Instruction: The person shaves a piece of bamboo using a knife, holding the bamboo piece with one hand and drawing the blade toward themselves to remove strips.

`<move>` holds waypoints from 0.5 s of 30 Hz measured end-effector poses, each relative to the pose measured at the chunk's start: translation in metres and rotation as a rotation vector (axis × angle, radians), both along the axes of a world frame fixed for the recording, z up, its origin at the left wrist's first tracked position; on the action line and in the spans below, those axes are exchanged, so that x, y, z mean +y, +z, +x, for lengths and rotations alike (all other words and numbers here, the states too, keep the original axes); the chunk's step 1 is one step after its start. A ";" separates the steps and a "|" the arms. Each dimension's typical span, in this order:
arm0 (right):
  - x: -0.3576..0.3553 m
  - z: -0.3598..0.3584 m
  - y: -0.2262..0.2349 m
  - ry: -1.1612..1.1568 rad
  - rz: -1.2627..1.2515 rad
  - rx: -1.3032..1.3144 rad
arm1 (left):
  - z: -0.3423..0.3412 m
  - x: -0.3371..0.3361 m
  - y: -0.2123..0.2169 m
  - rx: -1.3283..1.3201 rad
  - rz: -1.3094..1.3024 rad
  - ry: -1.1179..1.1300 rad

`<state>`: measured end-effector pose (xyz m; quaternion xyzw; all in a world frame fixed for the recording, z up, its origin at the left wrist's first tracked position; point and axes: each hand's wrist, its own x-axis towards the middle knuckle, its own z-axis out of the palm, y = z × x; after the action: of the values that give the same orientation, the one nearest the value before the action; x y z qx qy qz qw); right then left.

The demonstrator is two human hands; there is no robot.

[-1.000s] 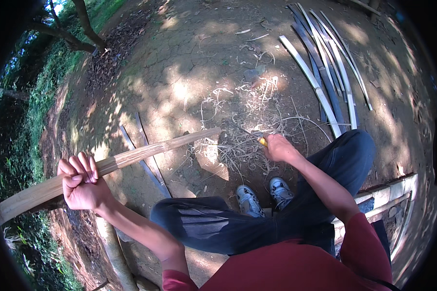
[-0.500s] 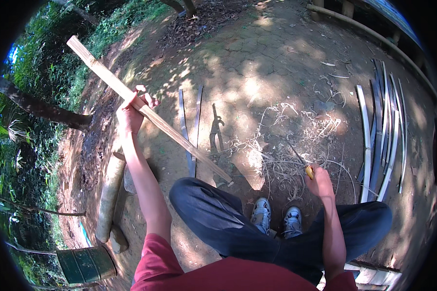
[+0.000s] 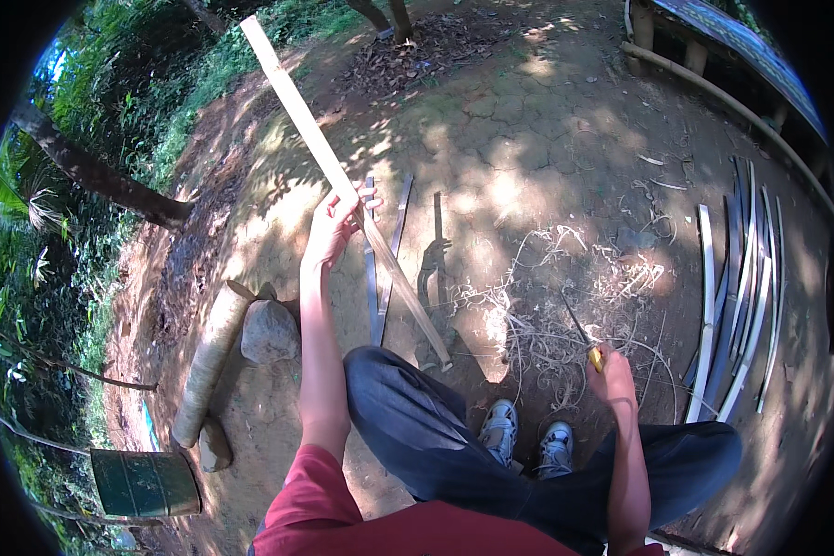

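Note:
My left hand grips a long, flat strip of pale split bamboo near its middle. The strip is tilted, its upper end pointing far left and its lower end hanging by my left knee. In my right hand, over my right leg, is a knife with a yellowish handle; its thin dark blade points away and to the left. Between the hands, curly pale shavings lie heaped on the dirt beyond my shoes. The knife is apart from the strip.
Several long strips lie at the right, with two darker strips beyond my left knee. A log, a grey rock and a green drum are at the left. A bamboo rail borders the far right.
My left hand has moved right and the bamboo strip has swung steeper, its far end rising rightward. The right hand stays low with the knife. The whole view has shifted slightly.

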<state>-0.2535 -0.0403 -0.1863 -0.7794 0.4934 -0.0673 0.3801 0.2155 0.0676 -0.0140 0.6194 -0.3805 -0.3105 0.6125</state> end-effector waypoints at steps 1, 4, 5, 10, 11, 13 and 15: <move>0.004 0.005 -0.002 0.027 0.005 -0.005 | -0.002 0.009 0.000 0.020 0.007 0.013; 0.006 0.005 -0.003 0.031 0.006 -0.019 | 0.008 0.006 -0.025 -0.027 0.082 0.008; 0.003 0.002 -0.004 0.022 0.001 -0.012 | 0.005 -0.003 -0.033 0.022 0.089 -0.019; 0.003 0.005 -0.005 0.030 -0.006 -0.048 | 0.000 -0.008 -0.056 -0.057 0.060 0.053; 0.006 0.008 0.000 0.028 0.001 -0.077 | 0.000 -0.009 -0.059 -0.102 0.052 0.076; 0.007 0.012 0.007 0.030 0.038 -0.180 | -0.005 -0.010 -0.062 -0.102 -0.012 0.108; 0.008 0.013 0.017 0.037 0.097 -0.329 | -0.012 -0.014 -0.060 -0.128 -0.090 0.087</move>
<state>-0.2400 -0.0326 -0.1692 -0.7477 0.4126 -0.1629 0.4942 0.2037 0.0532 -0.0741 0.6259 -0.4051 -0.2257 0.6270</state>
